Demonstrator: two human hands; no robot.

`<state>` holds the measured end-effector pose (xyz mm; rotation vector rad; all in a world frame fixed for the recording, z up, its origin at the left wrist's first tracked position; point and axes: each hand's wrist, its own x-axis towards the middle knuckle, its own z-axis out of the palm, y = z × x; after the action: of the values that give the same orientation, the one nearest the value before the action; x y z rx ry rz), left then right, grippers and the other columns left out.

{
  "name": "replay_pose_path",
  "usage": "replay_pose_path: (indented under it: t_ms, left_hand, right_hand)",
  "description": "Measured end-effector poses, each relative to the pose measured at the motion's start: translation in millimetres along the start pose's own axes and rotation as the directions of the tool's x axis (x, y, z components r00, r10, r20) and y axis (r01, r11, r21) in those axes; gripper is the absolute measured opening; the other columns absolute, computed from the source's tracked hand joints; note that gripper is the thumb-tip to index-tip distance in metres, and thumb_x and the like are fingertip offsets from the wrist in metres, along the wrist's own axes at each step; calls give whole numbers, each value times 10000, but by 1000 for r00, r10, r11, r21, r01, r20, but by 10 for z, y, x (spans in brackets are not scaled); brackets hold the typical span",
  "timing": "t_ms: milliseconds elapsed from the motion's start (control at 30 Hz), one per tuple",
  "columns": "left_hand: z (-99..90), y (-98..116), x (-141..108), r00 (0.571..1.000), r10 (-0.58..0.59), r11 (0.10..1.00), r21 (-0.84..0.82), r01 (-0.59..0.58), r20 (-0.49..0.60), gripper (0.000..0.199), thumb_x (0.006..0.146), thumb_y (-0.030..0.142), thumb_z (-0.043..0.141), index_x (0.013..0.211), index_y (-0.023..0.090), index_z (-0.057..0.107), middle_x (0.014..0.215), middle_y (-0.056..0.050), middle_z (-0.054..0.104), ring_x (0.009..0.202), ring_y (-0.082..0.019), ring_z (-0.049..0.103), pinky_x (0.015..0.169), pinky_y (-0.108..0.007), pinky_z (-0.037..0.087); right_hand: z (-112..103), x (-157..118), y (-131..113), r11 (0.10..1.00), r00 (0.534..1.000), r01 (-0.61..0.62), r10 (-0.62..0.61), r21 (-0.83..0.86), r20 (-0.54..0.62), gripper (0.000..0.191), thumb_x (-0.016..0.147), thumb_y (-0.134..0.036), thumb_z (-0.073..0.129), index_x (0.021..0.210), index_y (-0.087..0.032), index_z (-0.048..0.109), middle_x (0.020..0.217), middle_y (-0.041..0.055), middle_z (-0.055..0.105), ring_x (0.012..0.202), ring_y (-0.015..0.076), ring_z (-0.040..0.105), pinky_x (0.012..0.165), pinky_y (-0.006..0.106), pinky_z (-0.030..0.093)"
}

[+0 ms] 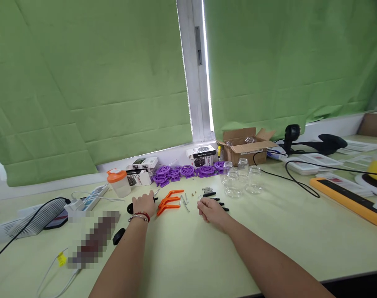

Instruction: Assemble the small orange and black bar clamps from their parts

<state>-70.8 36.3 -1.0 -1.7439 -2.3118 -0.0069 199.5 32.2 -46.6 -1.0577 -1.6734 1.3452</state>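
- The left hand [144, 205] lay palm-down, fingers bent over a black object [130, 208]; whether it gripped could not be told.
- The right hand [211, 211] had its fingers drawn together, any small thing between them hidden; slim black rods [210, 194] lay just beyond it.
- Between the hands sat angular orange plastic frames [170, 201] and silver metal screws [185, 203].
- Beyond the left hand, leftward, stood a translucent plastic cup with an orange lid [121, 187], contents unclear.
- Beyond the right hand, rightward, clustered clear rounded jars [233, 185], the tabletop showing through.
- Farther behind them, an open brown cardboard box [253, 157] held clear, shiny pieces [250, 140].
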Motion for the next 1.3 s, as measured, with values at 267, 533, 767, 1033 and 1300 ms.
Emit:
replay_pose_path:
  t_ms: [267, 533, 767, 1033, 1300]
  left_hand:
    - [29, 6, 20, 998, 49, 999, 5, -49, -40, 234, 752, 151, 410, 871, 166, 611, 842, -135, 670, 859, -286, 589, 865, -465, 227]
    - [-4, 32, -53, 991, 34, 999, -13, -36, -126, 202, 750, 181, 420, 840, 147, 598, 856, -148, 647, 870, -293, 579, 878, -474, 241]
    - [-128, 130, -185, 955, -99, 842, -535, -69, -280, 205, 779, 284, 449, 941, 177, 511, 1033, -136, 543, 901, -258, 570, 775, -398, 415]
    - [-121, 476, -538, 988, 25, -380, -913, 151, 153, 327, 678, 136, 595, 931, 220, 407, 850, -3, 534, 711, -142, 632, 646, -319, 530]
    - [-101, 447, -593, 969, 154, -597, -764, 246, 192, 413, 608, -37, 535, 937, 205, 474, 841, -3, 574, 734, -120, 629, 771, -332, 538]
  right_hand:
    - [-27, 23, 29, 998, 1000, 15, -15, -58, -5, 291, 836, -422, 405, 673, -184, 442, 645, -8, 541, 466, 70, 435, 484, 209, 348]
    - [-30, 9, 17, 999, 1000, -5, 4, -49, -8, 280, 831, -419, 411, 686, -182, 450, 644, -10, 536, 468, 70, 428, 492, 212, 358]
    - [-44, 11, 12, 998, 999, 3, -5, -66, -40, 283, 831, -419, 400, 676, -187, 446, 622, -21, 525, 468, 74, 427, 478, 213, 346]
    - [-204, 285, -33, 901, 981, 42, -119, -431, -154, 176, 811, -272, 452, 858, -185, 598, 776, 36, 627, 633, 128, 546, 583, 237, 392]
    - [-260, 851, -111, 578, 993, 20, -107, -816, -52, 278, 771, -148, 520, 1000, -193, 672, 1036, 91, 641, 929, 190, 577, 739, 243, 386]
